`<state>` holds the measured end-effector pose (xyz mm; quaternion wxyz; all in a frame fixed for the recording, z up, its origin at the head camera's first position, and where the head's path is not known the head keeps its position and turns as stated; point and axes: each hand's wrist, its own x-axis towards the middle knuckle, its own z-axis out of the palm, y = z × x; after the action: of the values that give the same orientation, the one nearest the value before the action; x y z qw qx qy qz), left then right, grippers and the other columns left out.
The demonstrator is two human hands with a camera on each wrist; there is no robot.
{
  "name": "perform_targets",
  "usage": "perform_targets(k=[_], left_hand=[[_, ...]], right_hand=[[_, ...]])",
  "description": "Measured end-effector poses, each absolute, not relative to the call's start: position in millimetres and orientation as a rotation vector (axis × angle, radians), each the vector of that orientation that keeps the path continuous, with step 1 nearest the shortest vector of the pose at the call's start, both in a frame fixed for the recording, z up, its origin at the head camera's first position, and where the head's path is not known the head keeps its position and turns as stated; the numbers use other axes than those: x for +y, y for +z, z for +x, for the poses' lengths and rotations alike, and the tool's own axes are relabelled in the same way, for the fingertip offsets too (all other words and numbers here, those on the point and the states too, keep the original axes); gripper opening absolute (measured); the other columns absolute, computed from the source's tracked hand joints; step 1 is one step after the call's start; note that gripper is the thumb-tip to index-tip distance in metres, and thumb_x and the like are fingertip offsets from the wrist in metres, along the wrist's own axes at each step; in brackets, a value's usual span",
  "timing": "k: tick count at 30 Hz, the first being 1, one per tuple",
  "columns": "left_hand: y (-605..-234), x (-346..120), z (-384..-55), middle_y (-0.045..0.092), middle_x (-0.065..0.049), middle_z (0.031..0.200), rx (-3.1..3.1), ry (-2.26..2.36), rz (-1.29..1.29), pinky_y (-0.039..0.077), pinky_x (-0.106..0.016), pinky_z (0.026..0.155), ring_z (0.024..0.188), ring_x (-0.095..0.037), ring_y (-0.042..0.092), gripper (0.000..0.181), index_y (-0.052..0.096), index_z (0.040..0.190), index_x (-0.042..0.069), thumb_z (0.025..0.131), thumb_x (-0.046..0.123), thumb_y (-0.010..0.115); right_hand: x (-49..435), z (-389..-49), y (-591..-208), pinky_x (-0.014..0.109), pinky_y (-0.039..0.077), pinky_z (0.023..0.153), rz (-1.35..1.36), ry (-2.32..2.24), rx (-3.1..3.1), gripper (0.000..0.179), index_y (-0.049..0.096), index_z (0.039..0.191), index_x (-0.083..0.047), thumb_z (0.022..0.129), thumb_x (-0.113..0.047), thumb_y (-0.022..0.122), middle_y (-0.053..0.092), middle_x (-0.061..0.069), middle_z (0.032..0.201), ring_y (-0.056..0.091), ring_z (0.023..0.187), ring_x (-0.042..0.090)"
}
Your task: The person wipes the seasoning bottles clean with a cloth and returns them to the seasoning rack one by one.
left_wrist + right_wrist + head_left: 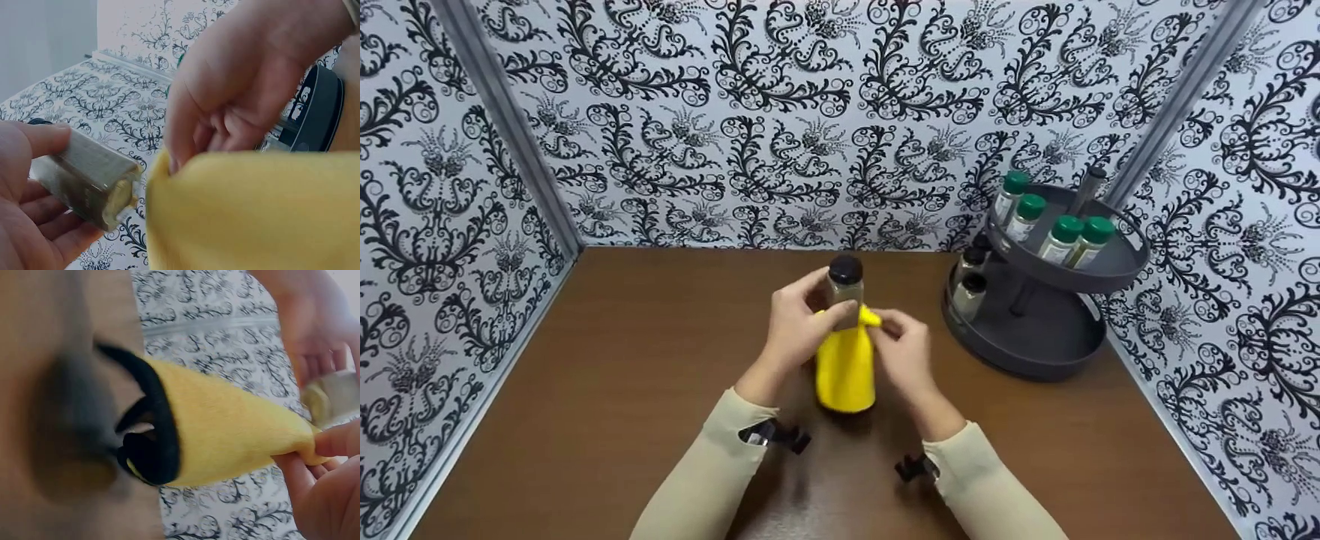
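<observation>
My left hand [796,321] grips a clear square-sided spice jar [93,169] with a black cap; its contents look grey-green. In the head view the jar stands near upright above the table. Between its fingertips my right hand [906,351] pinches one end of a yellow cloth [846,371]. The cloth hangs down just below the jar and has a black edge [163,422] at its lower end. A gap shows between the jar's base and the cloth in the left wrist view. The cloth's far folds are hidden.
To the right stands a dark two-tier turntable rack [1035,367]. Several green-capped jars [1063,238] sit on its upper tier, and black-capped jars [970,298] on the lower one. Patterned walls [780,135] enclose the brown table [660,337].
</observation>
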<state>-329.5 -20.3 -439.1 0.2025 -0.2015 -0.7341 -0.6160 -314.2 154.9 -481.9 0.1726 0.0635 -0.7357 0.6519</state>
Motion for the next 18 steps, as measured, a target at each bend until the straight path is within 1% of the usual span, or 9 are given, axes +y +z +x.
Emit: perform_targets(k=[2,5,8,10,12,14,18], left_hand=[[-442.7,-20.7,-330.8,0.08,-0.006,0.104,-2.113,-1.688,-0.581,0.062,-0.039,0.081,0.088,-0.018,0.072,0.042,0.078,0.124,0.01,0.084,0.015,0.088],[-451.4,-19.0,-331.5,0.08,-0.004,0.108,-2.243,-1.635,-0.617,0.061,-0.034,0.083,0.091,-0.016,0.071,0.043,0.078,0.125,0.012,0.084,0.02,0.089],[-460.4,-16.7,-330.8,0.08,-0.001,0.104,-2.35,-1.607,-0.623,0.06,-0.03,0.078,0.088,-0.013,0.069,0.041,0.079,0.122,0.014,0.084,0.025,0.089],[-464.0,-15.8,-329.4,0.079,0.0,0.101,-2.386,-1.616,-0.617,0.06,-0.029,0.075,0.085,-0.014,0.068,0.04,0.08,0.12,0.016,0.083,0.027,0.089],[-466.0,-15.3,-328.6,0.078,0.001,0.099,-2.398,-1.628,-0.605,0.06,-0.03,0.073,0.083,-0.014,0.068,0.037,0.08,0.117,0.017,0.082,0.029,0.089],[-465.7,-15.5,-327.1,0.079,0.002,0.1,-2.389,-1.659,-0.596,0.061,-0.03,0.075,0.084,-0.014,0.069,0.037,0.08,0.117,0.018,0.082,0.029,0.089],[-464.1,-17.8,-324.4,0.08,0.0,0.1,-2.334,-1.721,-0.584,0.061,-0.031,0.076,0.084,-0.014,0.071,0.037,0.081,0.117,0.018,0.082,0.025,0.09]], right_hand=[[159.2,-315.0,-474.4,0.021,0.06,0.085,0.142,1.915,-2.024,0.02,0.076,0.112,0.012,0.093,0.007,0.073,0.079,0.025,0.11,0.075,0.096,0.012],[165.7,-314.5,-464.8,0.022,0.062,0.083,0.11,2.015,-1.899,0.022,0.072,0.112,0.018,0.091,0.012,0.07,0.079,0.023,0.106,0.074,0.091,0.009],[171.9,-314.0,-457.0,0.022,0.062,0.079,0.114,2.082,-1.775,0.024,0.07,0.112,0.021,0.089,0.016,0.067,0.08,0.017,0.101,0.074,0.087,0.009],[175.1,-313.8,-454.2,0.022,0.061,0.077,0.135,2.081,-1.738,0.024,0.069,0.113,0.022,0.089,0.017,0.066,0.079,0.013,0.098,0.073,0.086,0.01],[176.8,-313.3,-453.2,0.021,0.061,0.077,0.172,2.055,-1.751,0.025,0.069,0.114,0.022,0.089,0.017,0.066,0.079,0.011,0.098,0.073,0.086,0.009],[177.4,-313.4,-455.4,0.02,0.061,0.077,0.213,2.014,-1.801,0.024,0.069,0.113,0.021,0.09,0.016,0.067,0.08,0.013,0.099,0.073,0.085,0.008],[174.5,-313.0,-462.9,0.02,0.061,0.078,0.282,1.942,-1.926,0.022,0.072,0.113,0.017,0.091,0.013,0.07,0.079,0.021,0.104,0.074,0.087,0.006]])
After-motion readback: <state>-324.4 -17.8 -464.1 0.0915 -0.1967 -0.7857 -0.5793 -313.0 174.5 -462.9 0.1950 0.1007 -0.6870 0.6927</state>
